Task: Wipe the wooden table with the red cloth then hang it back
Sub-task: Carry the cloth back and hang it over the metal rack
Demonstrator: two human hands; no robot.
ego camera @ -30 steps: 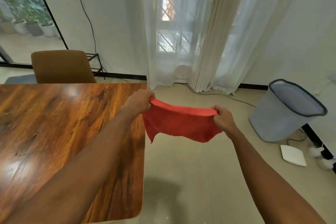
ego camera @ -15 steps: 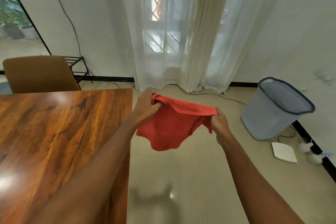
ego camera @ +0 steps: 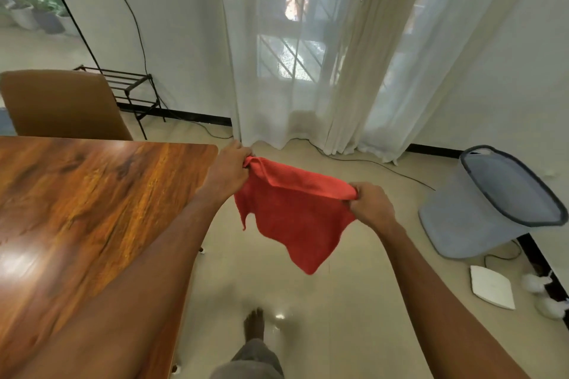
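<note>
The red cloth (ego camera: pixel 292 215) hangs in the air over the floor, just right of the wooden table (ego camera: pixel 83 209). My left hand (ego camera: pixel 229 171) grips its upper left corner beside the table's far right corner. My right hand (ego camera: pixel 371 204) grips the upper right corner, lower than the left. The top edge is stretched between both hands and the rest droops to a point below. The table's glossy top fills the left of the view.
A brown chair (ego camera: pixel 61 103) stands behind the table, with a black wire rack (ego camera: pixel 129 86) beyond it. White curtains (ego camera: pixel 308 49) hang ahead. A grey bin (ego camera: pixel 492 200) leans at the right, near a white flat box (ego camera: pixel 492 286). My bare foot (ego camera: pixel 254 323) is on the tiled floor.
The view has moved away from the table toward the curtains. The cloth has spread wider between my hands, and its hanging point has swung to the right.
</note>
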